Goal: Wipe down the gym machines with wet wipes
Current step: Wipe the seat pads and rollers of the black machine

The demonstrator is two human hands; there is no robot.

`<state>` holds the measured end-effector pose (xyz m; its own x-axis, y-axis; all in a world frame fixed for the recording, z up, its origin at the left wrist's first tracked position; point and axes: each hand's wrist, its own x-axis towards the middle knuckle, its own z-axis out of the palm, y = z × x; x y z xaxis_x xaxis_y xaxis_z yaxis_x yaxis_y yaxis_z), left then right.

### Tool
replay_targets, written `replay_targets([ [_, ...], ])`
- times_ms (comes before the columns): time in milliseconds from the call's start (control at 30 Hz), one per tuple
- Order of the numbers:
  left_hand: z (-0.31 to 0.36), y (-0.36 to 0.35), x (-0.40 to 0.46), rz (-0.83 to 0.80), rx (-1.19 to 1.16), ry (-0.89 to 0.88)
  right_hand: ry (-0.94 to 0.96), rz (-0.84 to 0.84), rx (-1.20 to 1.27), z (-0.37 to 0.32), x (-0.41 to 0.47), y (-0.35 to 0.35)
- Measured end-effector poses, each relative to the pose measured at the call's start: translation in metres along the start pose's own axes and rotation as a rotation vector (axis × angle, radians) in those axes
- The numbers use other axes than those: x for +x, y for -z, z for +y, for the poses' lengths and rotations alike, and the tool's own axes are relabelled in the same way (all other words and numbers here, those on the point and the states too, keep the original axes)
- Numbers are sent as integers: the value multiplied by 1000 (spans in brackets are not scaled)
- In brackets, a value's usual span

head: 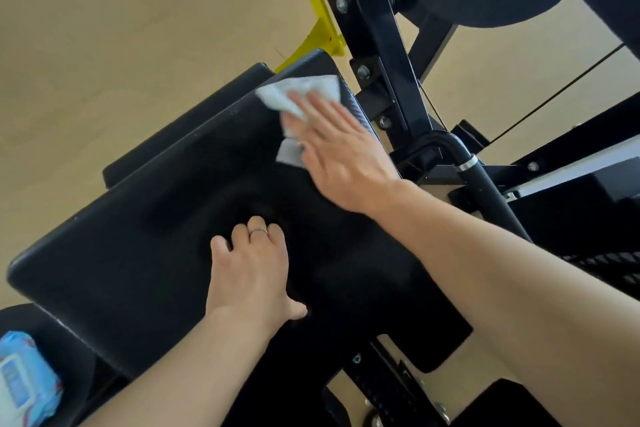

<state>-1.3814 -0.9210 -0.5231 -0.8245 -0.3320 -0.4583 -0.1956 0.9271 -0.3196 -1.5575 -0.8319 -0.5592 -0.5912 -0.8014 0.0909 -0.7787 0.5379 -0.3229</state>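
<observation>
Head camera, looking down along two bare forearms: a person leans over the black padded seat (145, 253) of a gym machine. Right hand (341, 154) reaches forward with fingers straight and together, palm down, pressing a pale wet wipe (301, 94) flat against the pad near its far edge; crumpled corners of the wipe show beyond the fingertips and beside the thumb. Right forearm runs diagonally from the lower right corner up to that hand. Left hand (251, 267) rests nearer the body on the middle of the same pad, its fingers curled under at the knuckles and holding nothing, the thumb spread out to the side, a thin ring (258, 231) on one finger. Beyond the right hand stand the machine's black steel frame (384, 55) and a yellow bracket (317, 7); a black handle bar (481, 180) sits just to that hand's right. Well behind the left hand, at the lower left corner, lies a blue pack of wipes (24, 378). Tan floor (121, 28) surrounds the machine.
</observation>
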Motion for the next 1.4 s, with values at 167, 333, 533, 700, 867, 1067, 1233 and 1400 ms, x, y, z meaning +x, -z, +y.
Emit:
replay_targets([
  [167, 3, 2, 1, -27, -14, 24, -371, 58, 161, -5, -44, -9],
  [333, 3, 5, 1, -36, -21, 32, -526, 35, 154, -48, -130, -38],
  [533, 4, 6, 0, -13, 3, 30, -510, 98, 233, -41, -41, -16],
  [700, 4, 7, 0, -41, 51, 6, -455, 123, 234, -19, -7, -4],
  [867, 9, 24, -1, -112, 89, 31, -630, 193, 277, -10, -63, -14],
  [1067, 44, 84, 36, 33, -34, -202, -838, 171, 355, -17, -151, -14],
  [1233, 77, 104, 80, -8, 102, -311, -1059, 172, 515, 2, -193, 6],
  [1400, 84, 93, 88, -5, 194, -311, -1111, 577, 533, 40, -175, 53],
])
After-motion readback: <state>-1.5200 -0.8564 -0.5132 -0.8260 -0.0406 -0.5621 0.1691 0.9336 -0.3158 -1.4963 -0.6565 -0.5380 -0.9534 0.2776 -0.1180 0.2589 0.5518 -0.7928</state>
